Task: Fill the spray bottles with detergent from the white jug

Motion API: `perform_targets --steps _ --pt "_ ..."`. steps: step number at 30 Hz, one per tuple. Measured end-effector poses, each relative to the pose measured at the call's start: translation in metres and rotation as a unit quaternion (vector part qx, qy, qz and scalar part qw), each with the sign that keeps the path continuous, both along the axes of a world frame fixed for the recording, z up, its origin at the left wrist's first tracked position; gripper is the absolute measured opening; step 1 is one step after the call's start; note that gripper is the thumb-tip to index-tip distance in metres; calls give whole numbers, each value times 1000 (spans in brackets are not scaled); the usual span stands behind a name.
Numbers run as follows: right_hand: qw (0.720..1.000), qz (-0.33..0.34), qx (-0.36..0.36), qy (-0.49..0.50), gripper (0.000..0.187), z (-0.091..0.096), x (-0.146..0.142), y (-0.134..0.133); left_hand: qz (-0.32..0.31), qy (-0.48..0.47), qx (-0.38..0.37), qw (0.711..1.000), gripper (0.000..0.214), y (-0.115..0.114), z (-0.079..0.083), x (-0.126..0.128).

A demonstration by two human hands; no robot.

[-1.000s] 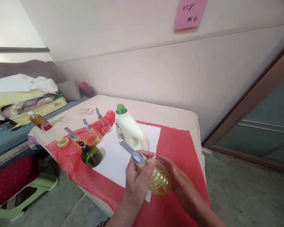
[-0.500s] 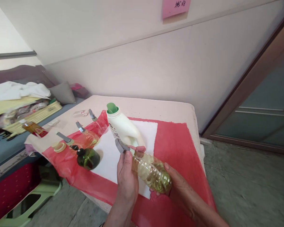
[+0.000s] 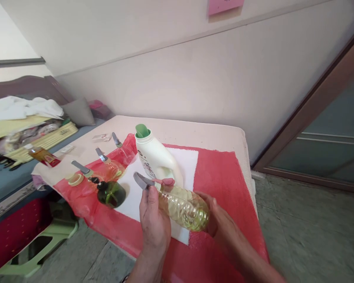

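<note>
Table (image 3: pixel 194 131) is backing onto the wall at its far side, its right and near edges dropping to the floor. Red cloth (image 3: pixel 224 177) is running up to the near edge, with a white sheet (image 3: pixel 187 161) lying on its middle. Open room is lying on the cloth right of the white jug (image 3: pixel 157 161). The left end is crowding up. Count: one white jug with a green spout, standing. Four clear bottles with grey spouts: three lying at left (image 3: pixel 112 169) and one in hand. One dark green bottle (image 3: pixel 111 193), one small amber bottle (image 3: pixel 43 155), one yellow ring lid (image 3: pixel 76 179). The held bottle (image 3: pixel 181 206), with yellowish liquid, is lying nearly on its side over the sheet's near corner, just in front of the jug, grey spout (image 3: pixel 143 181) pointing left. Left hand (image 3: pixel 153 222) is reaching up from below, thumb and fingers closing on the neck just under the spout. Right hand (image 3: pixel 221 224) is cupping the base, fingers wrapping behind it and mostly hiding there.
</note>
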State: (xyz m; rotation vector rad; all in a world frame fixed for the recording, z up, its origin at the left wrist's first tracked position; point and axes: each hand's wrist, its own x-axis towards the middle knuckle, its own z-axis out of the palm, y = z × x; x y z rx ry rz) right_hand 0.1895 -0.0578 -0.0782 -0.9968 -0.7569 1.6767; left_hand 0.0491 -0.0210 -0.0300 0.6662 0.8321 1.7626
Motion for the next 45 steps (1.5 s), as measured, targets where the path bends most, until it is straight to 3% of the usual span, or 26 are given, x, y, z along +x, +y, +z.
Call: perform_targets --steps 2,5,8,11,13,20,22,25,28,33,36,40,45 --pt "992 75 -76 70 68 -4 -1 5 -4 6 6 1000 23 0 0 0" --pt "986 113 -70 102 61 -7 -2 7 -3 18 0 1000 25 1 0 -1" --pt "995 43 -11 88 48 -2 1 5 7 33 -13 999 26 3 -2 -2" --pt "996 -35 41 75 58 7 5 6 5 37 -35 999 25 5 -3 -2" --pt "993 -41 53 92 60 10 8 8 6 38 -37 999 26 5 -3 -2" --pt "980 81 -98 154 54 -1 5 10 -23 39 -51 998 29 1 -3 1" --pt "979 101 -82 159 45 -2 5 8 -27 36 -61 997 31 0 -2 1" --pt "984 59 -48 160 35 -1 6 8 -11 24 -46 999 32 0 -1 1" --pt "986 27 -50 157 39 2 5 8 9 11 -26 1000 31 1 1 0" --pt "964 142 -132 179 61 2 -4 4 26 35 -6 999 29 2 0 -1" --pt "976 93 -84 179 48 0 -6 3 31 33 -11 999 29 3 -1 -1" --pt "986 -5 -16 165 58 -1 4 8 51 17 -16 998 29 6 1 -6" --pt "989 -50 -6 140 48 3 21 18 171 6 -10 985 36 16 6 -23"
